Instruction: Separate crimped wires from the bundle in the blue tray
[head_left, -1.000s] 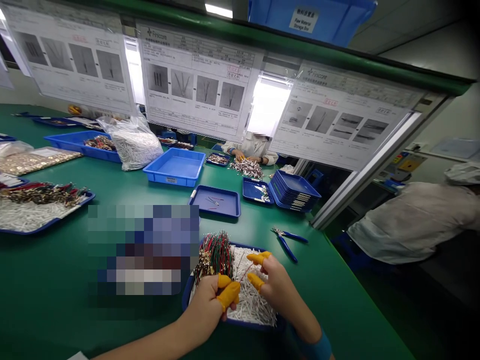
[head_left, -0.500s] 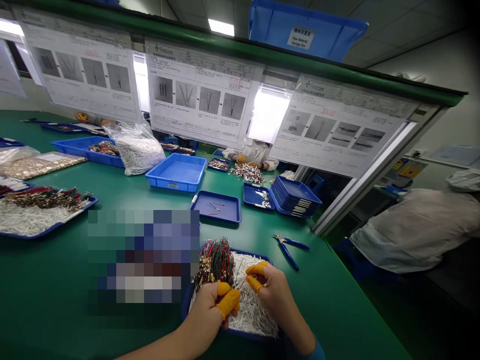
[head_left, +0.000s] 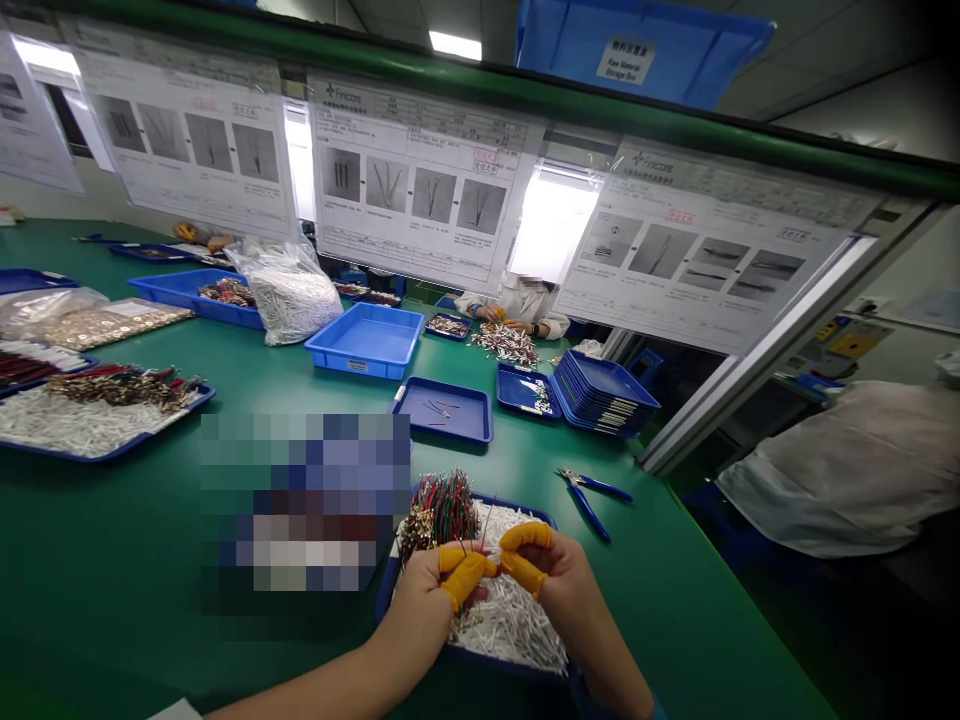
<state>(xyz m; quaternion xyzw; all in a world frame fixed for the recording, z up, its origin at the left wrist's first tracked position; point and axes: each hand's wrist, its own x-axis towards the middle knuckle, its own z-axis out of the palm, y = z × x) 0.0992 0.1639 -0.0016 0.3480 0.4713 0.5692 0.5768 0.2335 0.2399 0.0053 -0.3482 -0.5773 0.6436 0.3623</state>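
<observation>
My left hand (head_left: 431,595), with yellow finger cots on thumb and finger, pinches thin wires; dark and red ends stick up from the grip. My right hand (head_left: 555,575), also in yellow finger cots, is closed in a pinch right beside the left fingertips. What lies between its fingertips is too small to make out. Both hands are over a blue tray (head_left: 385,596) full of short white tubes (head_left: 517,640). At the tray's far left lies a bundle of red, green and black wires (head_left: 454,510) with brassy ends.
Blue-handled pliers (head_left: 592,500) lie right of the tray. Beyond are a shallow tray (head_left: 480,436) with a few wires, a tray stack (head_left: 607,385) and a blue bin (head_left: 367,335). Another filled tray (head_left: 112,445) sits left. A co-worker (head_left: 517,305) sits opposite.
My hands have come together at the fingertips, the right moving in toward the left. A red wire now stands up between them. The view has shifted slightly.
</observation>
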